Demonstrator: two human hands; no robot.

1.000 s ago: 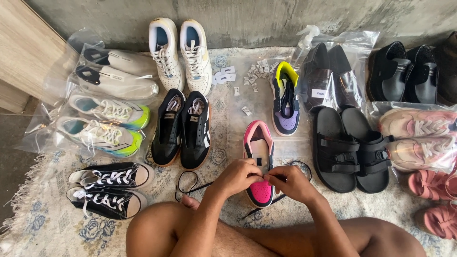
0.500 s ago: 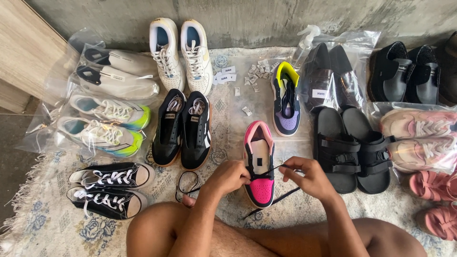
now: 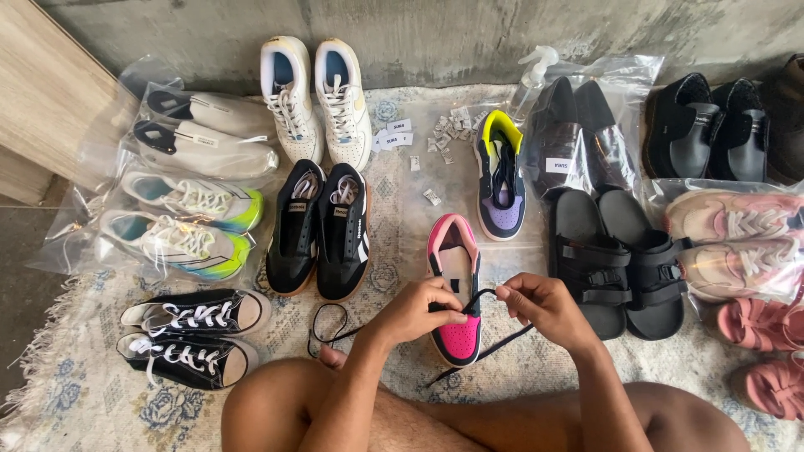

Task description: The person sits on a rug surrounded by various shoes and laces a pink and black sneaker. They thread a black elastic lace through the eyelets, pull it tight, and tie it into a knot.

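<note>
A pink and black sneaker [image 3: 455, 251] lies on the rug straight ahead of me, toe towards me. My left hand [image 3: 421, 310] and my right hand [image 3: 544, 305] are both over its toe end, each pinching part of a black shoelace [image 3: 479, 298]. The lace loops between the two hands. One end trails left into a loop on the rug [image 3: 328, 325]; the other runs down to the right past my right wrist. My bare knees fill the bottom of the view.
Shoes surround the sneaker: a black pair [image 3: 322, 230] to its left, black-and-white canvas shoes [image 3: 188, 335], bagged sneakers [image 3: 180, 222], a white pair [image 3: 314, 100], a purple and yellow sneaker [image 3: 500, 172], black sandals [image 3: 620, 259], pink shoes [image 3: 737, 243]. A spray bottle [image 3: 533, 79] stands by the wall.
My hands spread apart along the lace, then came back together over the sneaker's toe. The lace now arches between them.
</note>
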